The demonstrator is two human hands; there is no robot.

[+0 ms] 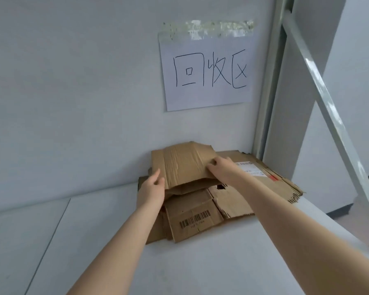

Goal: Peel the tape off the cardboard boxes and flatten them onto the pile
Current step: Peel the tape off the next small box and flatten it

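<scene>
- Since the crumpled brown flattened cardboard box [185, 165] belongs on top of the pile of flat brown cardboard sheets [228, 201], both hands are on it. The left hand [152, 186] grips its near left edge, and the right hand [221, 167] holds its right edge with curled fingers.
- This top box lies at the back of the pile, close to the pale wall [73, 103]. Its near edge is raised, with a dark gap beneath, so it probably needs pressing down before it lies flat.
- No tape shows on the top box. Torn streaks down its middle suggest the tape is already off.
- The pile sits in the corner of the white desk [115, 252], right under a white paper sign [207, 71], which likely explains why the cardboard is gathered here.
- A strip of clear tape along the sign's top edge fixes it to the wall. The sign reads "回收区" in black handwriting, meaning recycling area.
- The nearest sheet carries a printed black barcode [195, 219]. The small characters beneath it are too blurred to read.
- A white shipping label [248, 168] lies on the sheet to the right, partly behind the right wrist, and its print is too small to make out. A small red mark [273, 177] sits near it.
</scene>
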